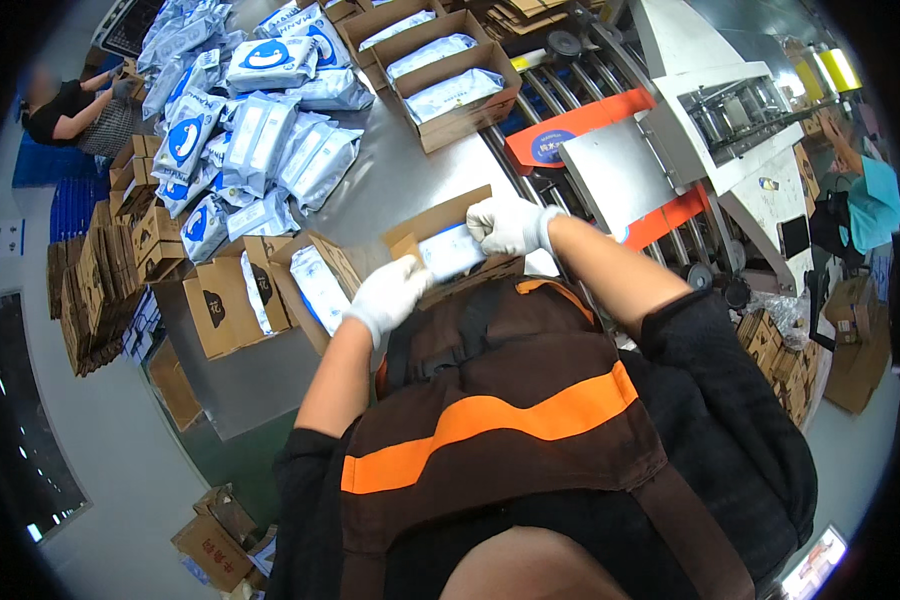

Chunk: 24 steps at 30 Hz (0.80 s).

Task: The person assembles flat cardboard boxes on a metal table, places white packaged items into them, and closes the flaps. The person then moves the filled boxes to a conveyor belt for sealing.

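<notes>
Both my hands wear white gloves. A white and blue soft packet point(450, 251) lies in an open brown carton point(440, 220) at the near edge of the steel table point(390, 180). My left hand point(388, 296) grips the carton's near left flap beside the packet. My right hand point(506, 224) is closed on the packet's right end, pressing it into the carton.
A pile of blue and white packets point(240, 120) covers the table's far left. Two open cartons with a packet each point(270, 290) stand to my left, and more filled cartons point(450, 70) lie near a roller conveyor point(570, 80). Flat cartons point(100, 280) are stacked by a seated person point(70, 110).
</notes>
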Tool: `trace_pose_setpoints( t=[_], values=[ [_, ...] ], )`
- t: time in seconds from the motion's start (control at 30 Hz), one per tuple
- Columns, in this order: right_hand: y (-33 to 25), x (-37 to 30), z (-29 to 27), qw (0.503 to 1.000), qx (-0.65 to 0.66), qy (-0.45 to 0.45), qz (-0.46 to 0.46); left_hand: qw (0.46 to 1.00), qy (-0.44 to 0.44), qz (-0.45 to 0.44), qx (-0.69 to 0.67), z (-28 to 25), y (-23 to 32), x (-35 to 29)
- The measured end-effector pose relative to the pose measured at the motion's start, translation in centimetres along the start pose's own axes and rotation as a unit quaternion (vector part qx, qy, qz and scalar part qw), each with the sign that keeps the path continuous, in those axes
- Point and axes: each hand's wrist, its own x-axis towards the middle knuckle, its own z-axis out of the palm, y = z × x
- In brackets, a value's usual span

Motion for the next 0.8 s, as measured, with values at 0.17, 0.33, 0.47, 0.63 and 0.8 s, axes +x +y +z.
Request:
trace_pose_setpoints(
  t=[0.17, 0.33, 0.47, 0.63, 0.8],
  values=[
    [-1.8, 0.5, -0.9, 0.949, 0.144, -0.159, 0.231, 0.982, -0.047, 0.030, 0.182, 0.9, 3.9, 0.4],
    [-3.0, 0.0, 0.2, 0.966, -0.226, 0.115, 0.048, 0.955, 0.256, 0.016, 0.149, 4.9, 1.3, 4.6],
    [-4.4, -3.3, 2.5, 0.901, -0.400, 0.158, -0.054, 0.872, 0.382, 0.181, 0.248, 5.4, 1.1, 3.4],
    [1.8, -5.8, 8.4, 0.871, -0.460, 0.162, -0.059, 0.848, 0.391, 0.231, 0.272, 5.2, 0.2, 0.8],
    [3.3, -5.9, 6.4, 0.861, -0.481, 0.163, 0.012, 0.951, 0.182, 0.081, 0.237, 8.5, 2.9, 3.4]
  ],
)
